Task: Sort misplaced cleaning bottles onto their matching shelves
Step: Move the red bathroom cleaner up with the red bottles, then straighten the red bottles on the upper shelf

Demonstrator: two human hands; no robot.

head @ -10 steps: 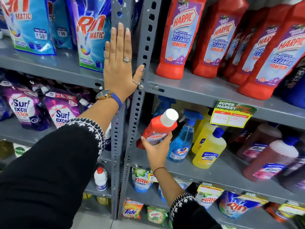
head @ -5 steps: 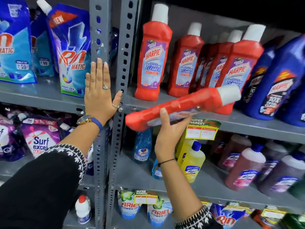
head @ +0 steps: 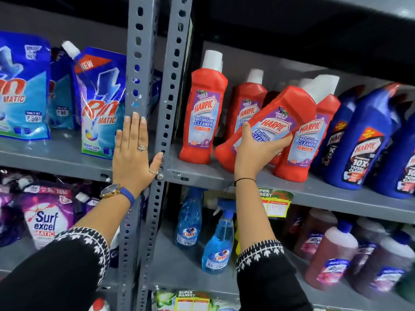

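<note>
My right hand (head: 256, 151) grips a red Harpic bathroom cleaner bottle (head: 276, 122) around its lower body. The bottle is tilted, white cap up to the right, its base just above the grey upper shelf (head: 202, 176). It hangs among a row of upright red Harpic bottles (head: 203, 113) that look the same. My left hand (head: 134, 153) lies flat, fingers together, against the grey slotted upright post (head: 139, 63) and holds nothing.
Blue Harpic bottles (head: 363, 140) stand right of the red ones. Rin Matic pouches (head: 101, 104) fill the left bay, Surf Excel pouches (head: 45, 221) below them. On the lower right shelf stand blue Colin spray bottles (head: 217, 243) and brownish floor-cleaner bottles (head: 332, 254).
My right hand has lifted the red bottle from the lower shelf up to the Harpic row and turned it from nearly flat towards upright. The left hand stays on the post.
</note>
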